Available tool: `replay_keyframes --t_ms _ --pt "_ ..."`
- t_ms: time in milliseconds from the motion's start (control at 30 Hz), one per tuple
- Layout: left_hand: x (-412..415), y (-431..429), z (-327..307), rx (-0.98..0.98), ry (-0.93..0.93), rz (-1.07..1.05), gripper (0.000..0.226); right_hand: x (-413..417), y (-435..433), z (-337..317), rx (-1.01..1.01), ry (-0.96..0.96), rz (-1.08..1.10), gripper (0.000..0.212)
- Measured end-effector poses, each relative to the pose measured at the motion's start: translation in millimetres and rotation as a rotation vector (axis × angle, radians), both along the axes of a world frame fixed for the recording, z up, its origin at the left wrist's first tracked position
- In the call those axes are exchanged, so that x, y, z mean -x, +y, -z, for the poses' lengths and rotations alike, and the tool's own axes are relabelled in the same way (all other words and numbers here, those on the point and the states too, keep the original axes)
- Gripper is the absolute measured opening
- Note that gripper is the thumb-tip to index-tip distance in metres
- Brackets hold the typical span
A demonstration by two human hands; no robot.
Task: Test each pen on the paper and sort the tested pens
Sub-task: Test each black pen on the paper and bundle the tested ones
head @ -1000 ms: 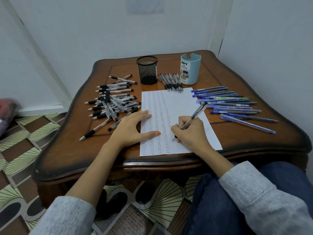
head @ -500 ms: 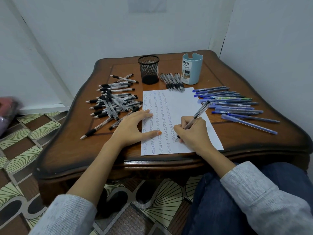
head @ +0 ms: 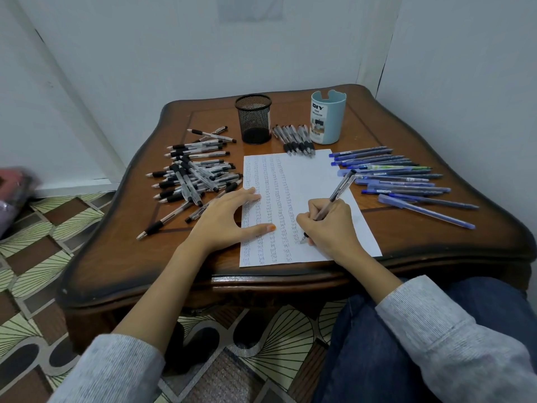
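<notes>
One table (head: 436,245) bore one paper (head: 305,175), one mesh cup (head: 253,117) and one blue holder (head: 328,117). The black pens (head: 191,175) heaped at the left were too tangled for an exact count, some two dozen. A row (head: 295,139) held about seven more. There were about twelve blue pens (head: 406,188). Two hands showed, left hand (head: 223,219) and right hand (head: 328,228), with one pen (head: 340,189) in the right

Both arms wear long sleeves of light grey, finely ribbed knit: left sleeve (head: 116,370), right sleeve (head: 450,338). Each sleeve ends in a plain edge partway along the forearm. Beyond that edge the forearms, the left hand (head: 220,219) and the right hand (head: 328,228) are uncovered. The left thumbnail (head: 271,227) carries orange polish. The legs wear dark blue denim trousers (head: 363,359), with a stitched seam line showing on the cloth.
</notes>
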State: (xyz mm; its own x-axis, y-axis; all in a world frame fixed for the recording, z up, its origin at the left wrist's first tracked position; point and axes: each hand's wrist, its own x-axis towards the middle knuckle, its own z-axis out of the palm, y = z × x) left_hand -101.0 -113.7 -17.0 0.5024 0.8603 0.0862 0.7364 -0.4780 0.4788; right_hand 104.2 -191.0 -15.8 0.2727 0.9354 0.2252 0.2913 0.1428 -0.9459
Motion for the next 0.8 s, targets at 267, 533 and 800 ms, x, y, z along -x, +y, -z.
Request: replay_keyframes --t_ms 267,533,800 --pt "0.5 0.6 0.5 0.006 0.002 -0.002 0.096 -0.5 1.1 2.9 -0.031 -0.027 0.032 0.051" --pt "1.2 -0.1 0.1 0.006 -0.016 0.004 0.093 -3.7 0.5 -7.6 0.086 0.335 -0.014 0.044" --pt "1.2 -1.4 -1.6 0.022 -0.013 -0.005 0.093 -3.9 -5.6 -9.8 0.04 0.266 -0.078 0.032"
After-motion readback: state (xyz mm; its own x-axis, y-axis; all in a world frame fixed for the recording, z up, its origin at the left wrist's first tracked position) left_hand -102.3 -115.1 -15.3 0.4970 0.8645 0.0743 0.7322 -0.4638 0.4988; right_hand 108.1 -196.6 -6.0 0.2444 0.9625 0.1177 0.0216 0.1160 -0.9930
